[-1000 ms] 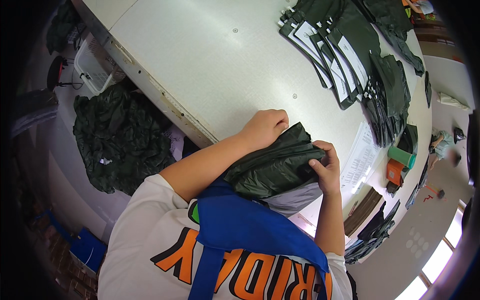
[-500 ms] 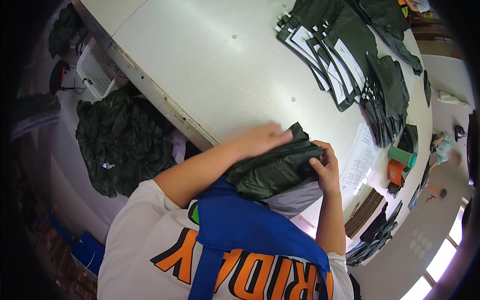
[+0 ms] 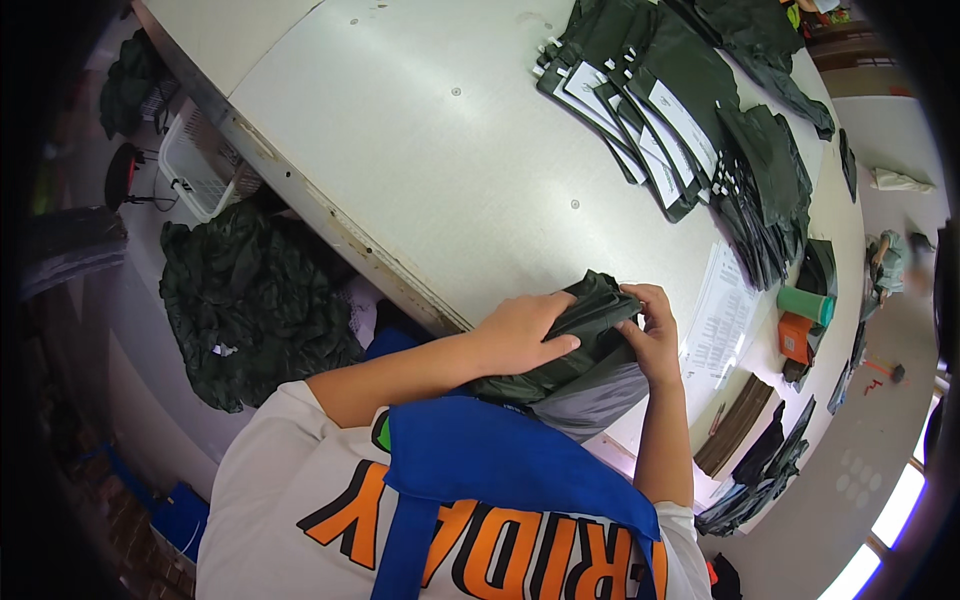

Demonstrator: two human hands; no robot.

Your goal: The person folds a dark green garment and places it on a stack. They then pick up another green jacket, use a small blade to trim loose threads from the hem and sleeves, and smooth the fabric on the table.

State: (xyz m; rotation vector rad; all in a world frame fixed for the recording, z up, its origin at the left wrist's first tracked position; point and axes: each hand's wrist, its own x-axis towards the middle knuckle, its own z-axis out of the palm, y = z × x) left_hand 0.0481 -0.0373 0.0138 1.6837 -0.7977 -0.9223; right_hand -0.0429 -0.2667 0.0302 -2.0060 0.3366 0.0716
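At the tabletop's (image 3: 400,130) near edge, the right hand (image 3: 657,338) pinched the right end of the dark green cloth (image 3: 598,328); the left hand (image 3: 522,332) lay on it, thumb and fingers spread (whether it gripped, I could not tell). A loosened pinch could have let the slick-looking folds spring open or slip over that edge, toward the blue apron (image 3: 500,445).

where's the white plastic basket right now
In the head view, the white plastic basket is at the upper left, beyond the left edge of the table, just above the crumpled dark green fabric.
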